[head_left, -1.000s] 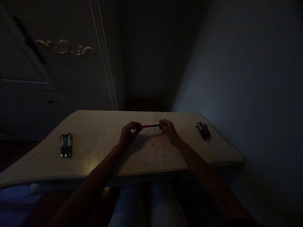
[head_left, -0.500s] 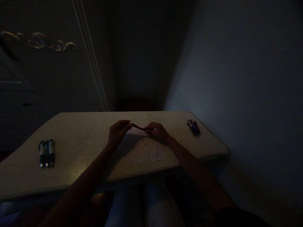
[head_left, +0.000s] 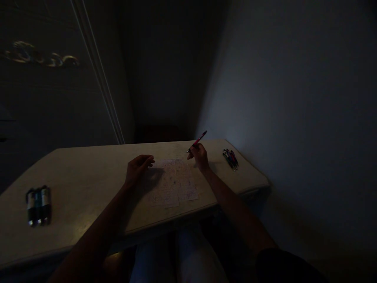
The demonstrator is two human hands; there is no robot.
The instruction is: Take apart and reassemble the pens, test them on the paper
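My right hand grips a slim red pen with dark ends. The pen is tilted, its upper end pointing up and to the right, and its lower tip is above the far right part of some marked paper sheets. My left hand is loosely curled at the sheets' far left edge, its fingertips slightly apart and nothing visible in them. Fine marks cover the pale sheets; they are too dim to read.
Several pens lie bunched near the right edge of the pale table. At the left are thick dark-and-white markers side by side. A wall rises along the right. The room is very dark.
My left hand has let go of the pen and moved away from it. My right hand now holds the pen alone, turned upright at a slant. The view has shifted to the right.
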